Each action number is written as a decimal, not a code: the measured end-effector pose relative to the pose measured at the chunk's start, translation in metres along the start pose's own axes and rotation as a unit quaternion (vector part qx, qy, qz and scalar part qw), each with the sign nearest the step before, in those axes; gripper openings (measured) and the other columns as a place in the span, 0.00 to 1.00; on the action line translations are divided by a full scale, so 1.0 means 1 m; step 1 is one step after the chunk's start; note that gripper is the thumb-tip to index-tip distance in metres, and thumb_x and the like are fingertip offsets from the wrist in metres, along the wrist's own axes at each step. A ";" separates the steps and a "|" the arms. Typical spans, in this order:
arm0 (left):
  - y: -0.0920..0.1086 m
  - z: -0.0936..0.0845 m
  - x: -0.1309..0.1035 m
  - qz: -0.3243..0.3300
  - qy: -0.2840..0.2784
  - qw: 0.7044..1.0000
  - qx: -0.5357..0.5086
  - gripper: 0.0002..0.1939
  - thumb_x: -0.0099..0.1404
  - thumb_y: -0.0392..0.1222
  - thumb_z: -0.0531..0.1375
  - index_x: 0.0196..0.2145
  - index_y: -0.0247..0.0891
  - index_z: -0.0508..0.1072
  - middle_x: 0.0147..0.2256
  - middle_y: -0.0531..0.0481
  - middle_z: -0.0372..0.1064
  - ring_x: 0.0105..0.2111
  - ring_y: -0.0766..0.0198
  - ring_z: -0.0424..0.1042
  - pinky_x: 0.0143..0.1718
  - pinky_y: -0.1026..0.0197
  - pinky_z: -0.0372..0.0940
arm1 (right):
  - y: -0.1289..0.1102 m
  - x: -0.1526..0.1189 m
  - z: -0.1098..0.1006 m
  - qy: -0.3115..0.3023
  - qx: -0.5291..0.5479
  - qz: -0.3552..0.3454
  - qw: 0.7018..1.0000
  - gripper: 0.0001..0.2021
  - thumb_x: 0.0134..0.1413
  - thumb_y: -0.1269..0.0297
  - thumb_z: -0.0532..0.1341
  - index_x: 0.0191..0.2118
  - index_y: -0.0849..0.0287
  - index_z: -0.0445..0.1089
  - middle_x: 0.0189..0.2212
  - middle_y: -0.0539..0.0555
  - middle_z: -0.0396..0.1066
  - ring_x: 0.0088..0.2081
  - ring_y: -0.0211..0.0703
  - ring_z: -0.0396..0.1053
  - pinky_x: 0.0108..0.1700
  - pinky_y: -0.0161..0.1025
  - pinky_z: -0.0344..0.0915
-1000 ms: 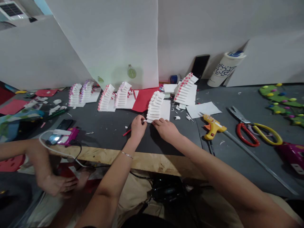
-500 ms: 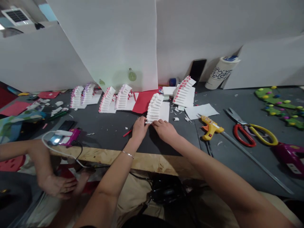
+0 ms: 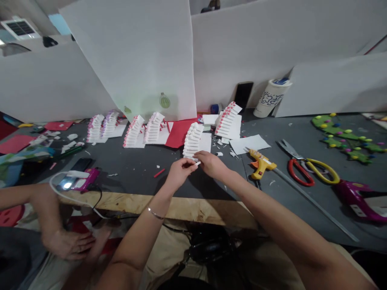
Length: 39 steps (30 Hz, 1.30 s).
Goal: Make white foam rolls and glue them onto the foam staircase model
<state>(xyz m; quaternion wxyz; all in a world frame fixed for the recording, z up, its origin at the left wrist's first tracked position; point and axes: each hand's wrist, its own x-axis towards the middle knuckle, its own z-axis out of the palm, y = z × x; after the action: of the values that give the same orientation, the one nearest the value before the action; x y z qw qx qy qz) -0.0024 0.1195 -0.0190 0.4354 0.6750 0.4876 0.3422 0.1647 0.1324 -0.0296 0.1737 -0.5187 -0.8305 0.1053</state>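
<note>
My left hand pinches a small white piece between thumb and fingertips. Close beside it, my right hand has its fingers drawn together in a pinch; what is in them is hidden. Just beyond both hands lies a white card bearing a fanned row of white round-tipped sticks that look like cotton swabs. A folded part of white paper shows at its right side, and red paper lies behind it to the left.
Similar pink-tipped rows stand left and a red-tipped one behind right. A yellow glue gun with a long glue stick, scissors and a cup are to the right. A co-worker's hand shows at lower left.
Both hands have drawn slightly back from the front edge of the swab card. The small white piece now shows at my left fingertips. My view has shifted a little to the right.
</note>
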 end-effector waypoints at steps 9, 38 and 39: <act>0.035 0.052 0.028 0.243 0.039 0.962 0.117 0.03 0.62 0.37 0.61 0.33 0.39 0.69 0.34 0.49 0.69 0.34 0.63 0.69 0.38 0.61 0.65 | 0.028 -0.061 -0.043 0.080 0.559 0.191 0.803 0.15 0.53 0.52 0.59 0.40 0.58 0.71 0.36 0.53 0.73 0.35 0.40 0.71 0.32 0.36 0.66; 0.000 0.084 0.020 0.070 0.013 0.992 -0.104 0.05 0.57 0.40 0.62 0.29 0.36 0.73 0.26 0.52 0.71 0.26 0.69 0.68 0.29 0.66 0.64 | 0.031 -0.074 -0.004 0.217 0.485 0.262 0.805 0.15 0.45 0.52 0.66 0.35 0.58 0.77 0.31 0.53 0.77 0.31 0.42 0.70 0.37 0.40 0.66; 0.001 0.083 0.020 0.078 0.013 0.992 -0.094 0.05 0.58 0.40 0.62 0.30 0.36 0.73 0.27 0.52 0.71 0.26 0.68 0.68 0.29 0.66 0.64 | 0.030 -0.074 -0.005 0.215 0.494 0.271 0.797 0.15 0.44 0.52 0.66 0.35 0.58 0.77 0.29 0.52 0.76 0.29 0.40 0.69 0.34 0.39 0.65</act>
<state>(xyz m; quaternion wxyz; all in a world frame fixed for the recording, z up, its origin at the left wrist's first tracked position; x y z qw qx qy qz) 0.0767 0.1172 -0.0497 0.4620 0.6628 0.4047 0.4284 0.2213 0.0793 -0.0493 0.5450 -0.5757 -0.4319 0.4301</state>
